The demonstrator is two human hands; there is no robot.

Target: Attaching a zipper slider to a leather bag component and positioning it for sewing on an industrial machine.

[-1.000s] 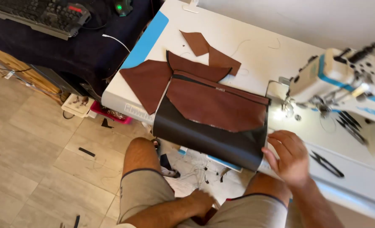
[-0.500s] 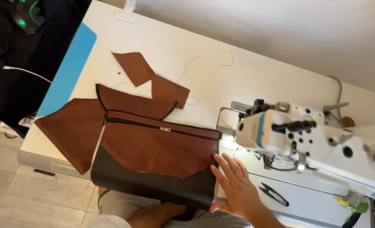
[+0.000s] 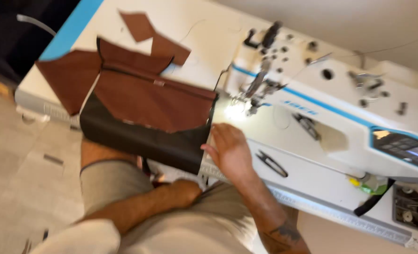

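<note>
While my right hand (image 3: 230, 150) lies flat beside the brown bag (image 3: 152, 110), fingers spread, nothing pins it. My left hand (image 3: 185, 192) rests closed on my lap; the overhanging bag could slide off the counter (image 3: 204, 33).

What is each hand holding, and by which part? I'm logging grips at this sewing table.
The right hand rests flat on the right edge of the brown and black workpiece, pressing rather than gripping. The left hand lies under the table edge; no hold can be told.

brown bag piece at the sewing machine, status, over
Right hand flat on the table, fingers at the edge of the brown and black bag piece. Left hand down in the lap. Snips lie beside the right hand.
</note>
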